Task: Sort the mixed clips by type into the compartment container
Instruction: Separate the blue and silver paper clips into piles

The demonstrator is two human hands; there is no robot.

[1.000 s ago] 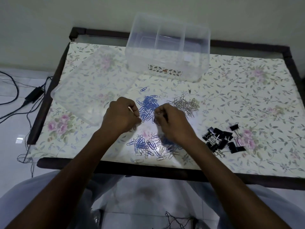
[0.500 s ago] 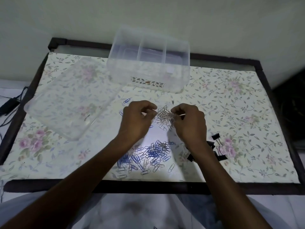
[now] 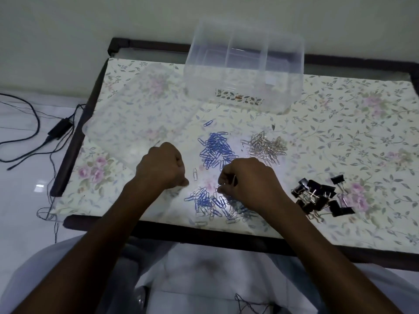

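A clear compartment container (image 3: pixel 244 87) stands at the back of the floral table (image 3: pixel 340 137). In front of it lie a pile of blue paper clips (image 3: pixel 216 151) and a pile of silver paper clips (image 3: pixel 266 147). A mixed pile of blue and silver clips (image 3: pixel 210 203) lies near the front edge. Black binder clips (image 3: pixel 317 198) are heaped at the right. My right hand (image 3: pixel 251 182) hovers over the mixed pile and pinches a silver paper clip (image 3: pixel 221 188). My left hand (image 3: pixel 162 168) is curled into a fist just left of the mixed pile, with nothing visible in it.
The container's clear lid (image 3: pixel 140 114) lies flat at the left of the table. A lone silver clip (image 3: pixel 195 174) lies between my hands and a lone blue clip (image 3: pixel 209 123) lies beyond the blue pile. A power adapter (image 3: pixel 60 128) and cables lie on the floor at the left.
Both hands were at the silver pile half a second ago. They have come back toward me to the mixed pile, and my right hand has pinched a silver clip.
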